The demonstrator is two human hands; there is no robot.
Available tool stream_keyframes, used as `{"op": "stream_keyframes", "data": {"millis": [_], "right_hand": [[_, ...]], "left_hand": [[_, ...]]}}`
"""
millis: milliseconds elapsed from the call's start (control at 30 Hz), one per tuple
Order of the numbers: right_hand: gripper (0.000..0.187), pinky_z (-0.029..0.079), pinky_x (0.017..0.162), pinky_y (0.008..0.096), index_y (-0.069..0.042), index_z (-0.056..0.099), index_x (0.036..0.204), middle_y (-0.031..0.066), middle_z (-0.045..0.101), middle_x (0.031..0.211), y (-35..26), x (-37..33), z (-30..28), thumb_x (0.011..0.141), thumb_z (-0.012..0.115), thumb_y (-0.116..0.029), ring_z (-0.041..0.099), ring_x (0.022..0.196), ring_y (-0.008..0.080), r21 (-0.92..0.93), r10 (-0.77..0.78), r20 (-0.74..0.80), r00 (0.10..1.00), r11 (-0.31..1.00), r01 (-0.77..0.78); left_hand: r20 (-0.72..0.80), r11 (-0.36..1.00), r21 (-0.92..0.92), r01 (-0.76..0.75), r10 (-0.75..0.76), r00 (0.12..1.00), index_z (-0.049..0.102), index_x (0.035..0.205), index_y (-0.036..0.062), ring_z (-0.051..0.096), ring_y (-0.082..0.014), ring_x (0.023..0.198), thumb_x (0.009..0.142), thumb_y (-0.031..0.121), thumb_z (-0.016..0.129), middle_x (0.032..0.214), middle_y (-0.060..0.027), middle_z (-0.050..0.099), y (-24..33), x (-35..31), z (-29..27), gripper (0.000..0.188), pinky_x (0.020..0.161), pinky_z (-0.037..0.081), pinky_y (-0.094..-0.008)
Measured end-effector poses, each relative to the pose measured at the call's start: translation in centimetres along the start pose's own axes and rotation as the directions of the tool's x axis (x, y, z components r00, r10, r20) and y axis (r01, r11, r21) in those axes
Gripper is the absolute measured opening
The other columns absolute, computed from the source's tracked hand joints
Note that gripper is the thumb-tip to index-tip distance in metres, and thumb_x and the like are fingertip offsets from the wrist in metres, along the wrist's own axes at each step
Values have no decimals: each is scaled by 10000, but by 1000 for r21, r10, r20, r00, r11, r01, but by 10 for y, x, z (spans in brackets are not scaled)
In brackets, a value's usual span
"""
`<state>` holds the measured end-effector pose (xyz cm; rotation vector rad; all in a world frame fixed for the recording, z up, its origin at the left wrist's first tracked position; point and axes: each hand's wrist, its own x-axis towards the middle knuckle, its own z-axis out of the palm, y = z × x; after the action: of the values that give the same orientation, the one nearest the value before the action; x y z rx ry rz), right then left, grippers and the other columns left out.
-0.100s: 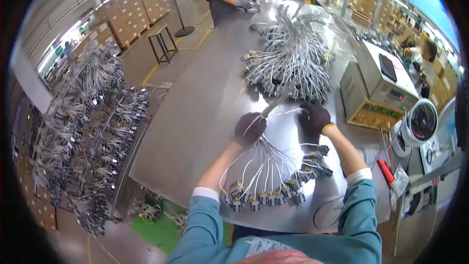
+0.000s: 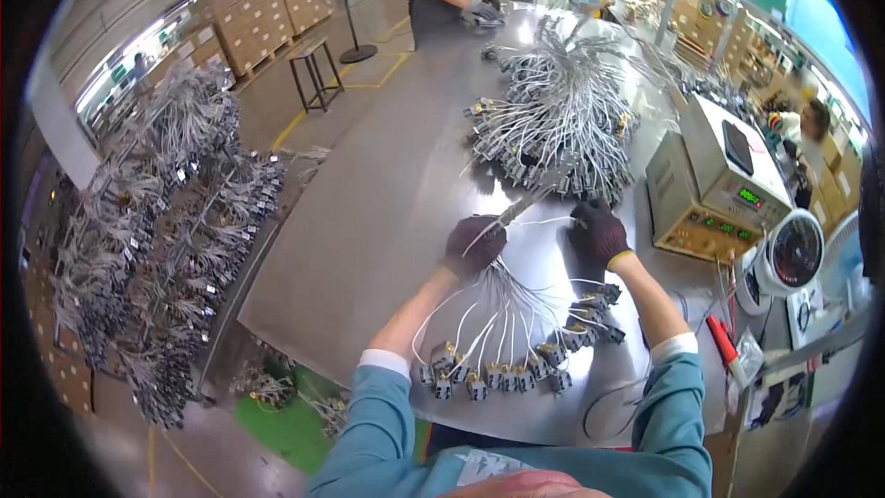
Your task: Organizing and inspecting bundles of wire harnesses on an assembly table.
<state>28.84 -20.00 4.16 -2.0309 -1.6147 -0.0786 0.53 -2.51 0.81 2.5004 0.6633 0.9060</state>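
My left hand [image 2: 476,245], in a dark knitted glove, is closed round a bundle of thin grey-white cables [image 2: 510,291]. Below it the cables fan out to small black and grey connectors [image 2: 521,376] lying on the metal table. The bundle's other end sticks out of the fist toward the far right. One white cable [image 2: 546,220] runs from the bundle to my right hand [image 2: 601,234], gloved alike, whose fingers are closed on its end. Whatever sits at that end is hidden by the glove. Just beyond lies a large heap of similar cables [image 2: 564,111].
On the right stand a tester box [image 2: 678,194] with lit displays, a small fan [image 2: 796,249] and a red-handled tool [image 2: 722,341]. A rack hung with cable bundles [image 2: 166,258] is at left. A co-worker [image 2: 444,0] stands at the table's far end; a stool [image 2: 309,57] is beyond its left edge.
The tester's upper display has gone from red to green. The view has shifted slightly; both hands keep their grips, and the white cable between them looks straighter.
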Motion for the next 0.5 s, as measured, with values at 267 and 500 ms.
{"op": "stream_keyframes", "data": {"millis": [267,500], "right_hand": [[374,592,969,484,-82,724,1306,200,754,1252,76,-103,-70,997,729,-294,736,1135,389,91,-247,301,921,969,230],[319,589,958,481,-68,743,1249,211,765,1204,130,-217,-135,1012,713,-280,729,1115,428,-3,-205,567,798,968,252]], "left_hand": [[-103,997,-80,10,-19,995,664,1426,104,741,-383,1011,960,294,718,1135,-170,776,71,-32,55,507,875,590,-491],[-95,999,-32,-12,9,995,619,1469,82,733,-339,952,970,253,714,1032,-153,761,151,-80,128,535,858,594,-452]]}}
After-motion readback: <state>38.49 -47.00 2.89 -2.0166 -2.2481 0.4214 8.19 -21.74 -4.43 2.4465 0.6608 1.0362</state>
